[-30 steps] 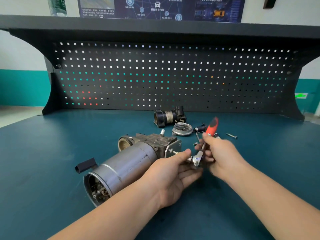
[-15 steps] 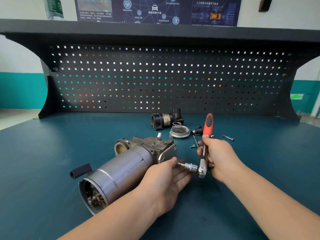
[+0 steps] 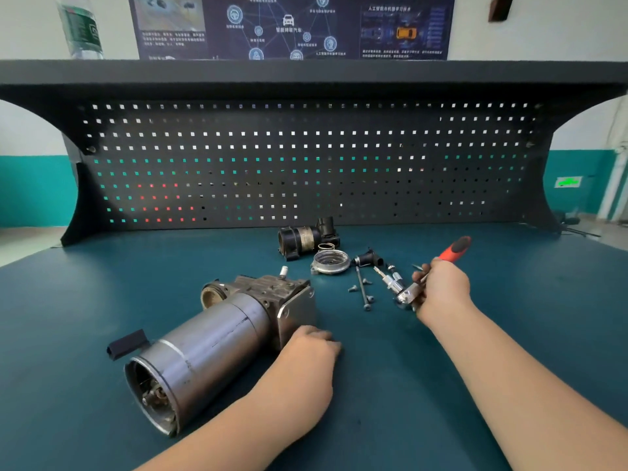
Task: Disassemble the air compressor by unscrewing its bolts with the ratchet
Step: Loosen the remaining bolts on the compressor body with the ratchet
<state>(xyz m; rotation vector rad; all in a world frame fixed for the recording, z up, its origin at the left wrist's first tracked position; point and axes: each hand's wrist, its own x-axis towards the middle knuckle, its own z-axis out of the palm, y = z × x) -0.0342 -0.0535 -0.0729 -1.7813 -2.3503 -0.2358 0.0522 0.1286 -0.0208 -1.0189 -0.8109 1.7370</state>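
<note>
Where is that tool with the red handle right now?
The ratchet is in the person's right hand, right of centre in the head view, raised just over the loose screws and well right of the compressor.

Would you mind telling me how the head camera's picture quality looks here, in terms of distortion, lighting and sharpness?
Head view: wide-angle distortion bows the shelf; lighting is soft and even, with a mild sheen on the air compressor; the ratchet in the right hand and the poster text look slightly soft.

We saw the compressor (image 3: 217, 338) lying left on the bench (image 3: 85, 300) — loose bolts (image 3: 362, 288) to its right, removed housings (image 3: 307, 237) behind them.
</note>
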